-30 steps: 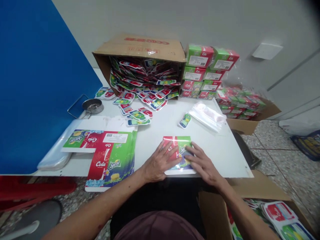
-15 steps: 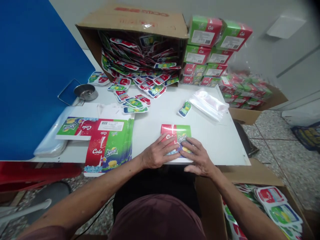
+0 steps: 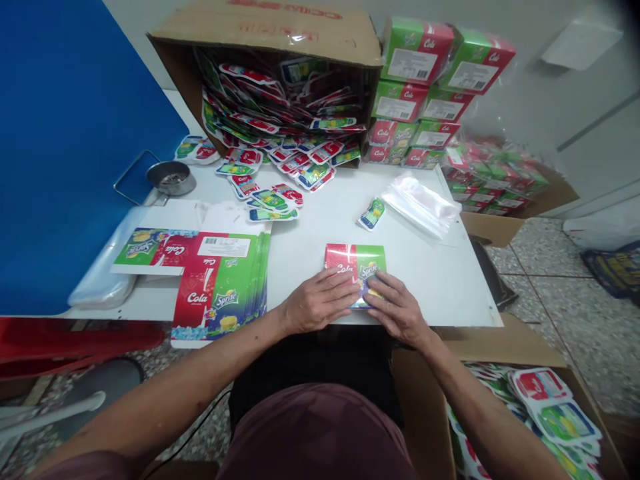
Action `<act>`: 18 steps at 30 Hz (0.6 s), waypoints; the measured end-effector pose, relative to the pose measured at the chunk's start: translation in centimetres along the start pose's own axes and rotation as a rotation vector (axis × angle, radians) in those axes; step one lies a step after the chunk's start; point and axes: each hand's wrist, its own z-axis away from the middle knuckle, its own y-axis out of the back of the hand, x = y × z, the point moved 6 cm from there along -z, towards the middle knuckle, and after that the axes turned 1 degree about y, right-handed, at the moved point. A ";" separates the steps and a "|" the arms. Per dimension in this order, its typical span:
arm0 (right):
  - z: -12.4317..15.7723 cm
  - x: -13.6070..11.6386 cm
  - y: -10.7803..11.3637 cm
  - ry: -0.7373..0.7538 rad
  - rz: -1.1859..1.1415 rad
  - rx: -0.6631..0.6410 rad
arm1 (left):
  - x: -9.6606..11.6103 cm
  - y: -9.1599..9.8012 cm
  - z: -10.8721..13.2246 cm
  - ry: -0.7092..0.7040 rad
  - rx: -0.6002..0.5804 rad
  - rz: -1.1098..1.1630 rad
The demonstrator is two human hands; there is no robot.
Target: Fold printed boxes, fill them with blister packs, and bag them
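A printed Cola and Sprite carton [image 3: 367,257] lies near the table's front edge, red on its left half and green on its right. Across its lower left part rests my left hand [image 3: 323,300], fingers stretched out side by side and pressing on it. My right hand [image 3: 397,308] has its fingers spread over the lower right part, slightly bent. The thumbs are hardly visible, and the carton's lower edge is partly covered by the hands. Beyond it, a single small green bottle-shaped packet [image 3: 372,215] lies beside clear plastic bags [image 3: 423,207].
At left is a stack of flat cartons [image 3: 220,283] beside a metal pan [image 3: 171,179]. An open cardboard box [image 3: 270,40] spills red and green packets [image 3: 300,163]. Wrapped cartons [image 3: 415,63] are piled at back right. Another box of packets [image 3: 555,407] stands below right.
My right thumb, sticking out earlier, has moved in toward the carton. The left fingers have closed up side by side. The camera view has shifted slightly.
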 end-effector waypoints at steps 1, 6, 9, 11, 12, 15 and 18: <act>-0.1 -0.1 0.1 -0.012 -0.017 -0.007 | 0.1 0.0 0.0 -0.005 0.000 0.000; -0.8 -0.4 1.0 -0.090 -0.138 -0.008 | 0.0 0.8 -0.7 0.068 -0.015 0.044; -1.1 -0.4 1.4 -0.115 -0.170 0.007 | 0.1 1.2 -1.2 0.113 -0.039 0.085; -1.2 -0.3 1.5 -0.131 -0.179 0.013 | 0.1 1.4 -1.5 0.136 -0.055 0.102; -1.2 -0.2 1.5 -0.137 -0.182 0.011 | 0.0 1.5 -1.6 0.146 -0.065 0.109; -1.3 -0.2 1.4 -0.134 -0.188 -0.006 | 0.0 1.3 -1.5 0.144 -0.088 0.115; -1.3 -0.3 1.6 -0.117 -0.184 -0.009 | 0.0 1.1 -1.0 0.122 -0.061 0.096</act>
